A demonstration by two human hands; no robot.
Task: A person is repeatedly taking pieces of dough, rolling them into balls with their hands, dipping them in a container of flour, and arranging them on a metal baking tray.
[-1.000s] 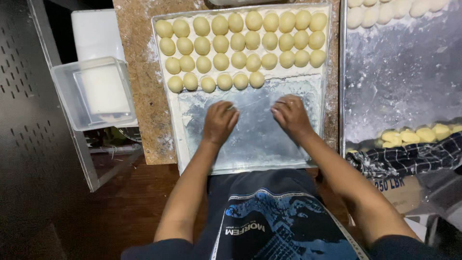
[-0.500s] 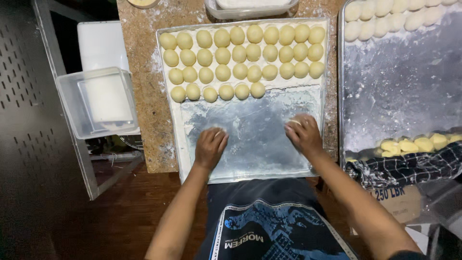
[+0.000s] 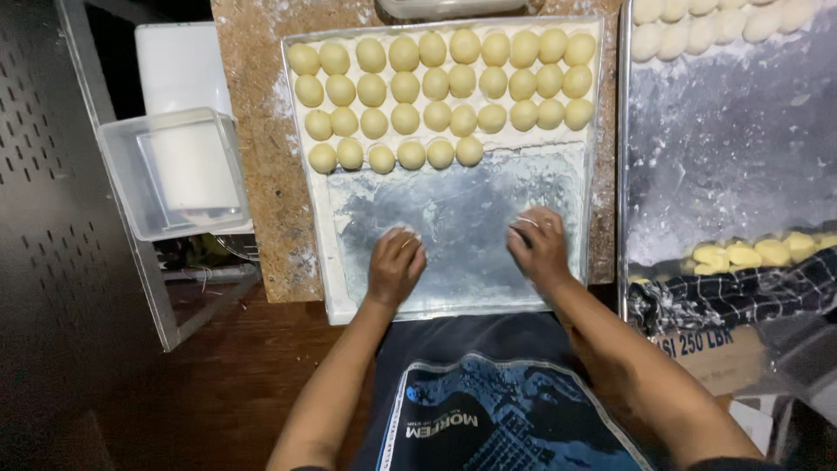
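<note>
At the left of the frame a clear plastic box (image 3: 174, 172) sits apart from the work, and just right of it our left hand (image 3: 394, 264) cups palm-down on the bare lower half of the floured metal baking tray (image 3: 458, 222); whether it covers a piece we cannot tell. Our right hand (image 3: 538, 247) presses likewise, level with it. The rows of pale yellow dough balls (image 3: 440, 83) run left to right above both hands, about equally near each, and a second floured metal tray (image 3: 728, 131) lies at far right.

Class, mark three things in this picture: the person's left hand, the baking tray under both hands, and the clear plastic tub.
left hand (image 3: 394, 264), head view, back of the hand.
baking tray (image 3: 462, 218), head view, bare floured floor.
clear plastic tub (image 3: 118, 187), head view, left wall.
</note>
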